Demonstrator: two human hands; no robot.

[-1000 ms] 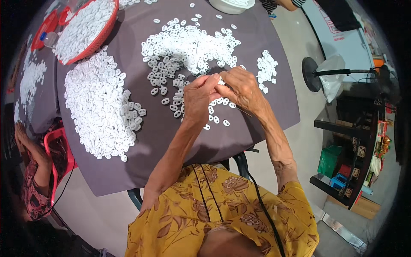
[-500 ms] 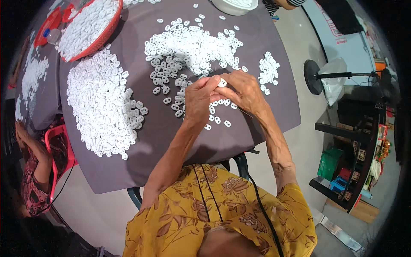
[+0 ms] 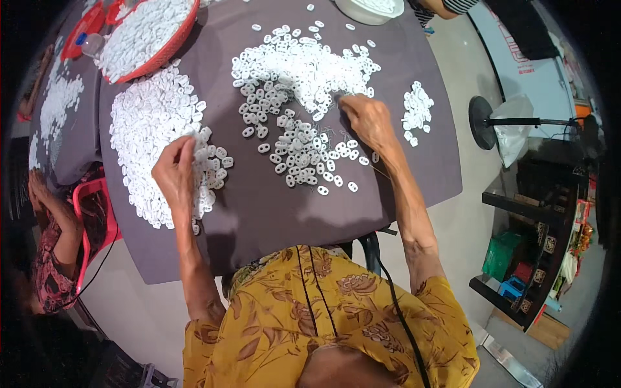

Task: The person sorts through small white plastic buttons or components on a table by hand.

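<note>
White pieces (image 3: 304, 68), heaped; left hand (image 3: 173, 174), right hand (image 3: 370, 121): grips obscured, cannot tell; red basket (image 3: 173, 50), cropped; grey tablecloth (image 3: 259, 200); pale floor (image 3: 453, 77).

Red chair (image 3: 111, 225), dark shelf (image 3: 522, 207)

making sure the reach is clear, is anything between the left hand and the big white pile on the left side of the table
Nothing visible is in the way: the left hand is over the right part of the white pile. Whether it touches the pile, I can't tell.
</note>
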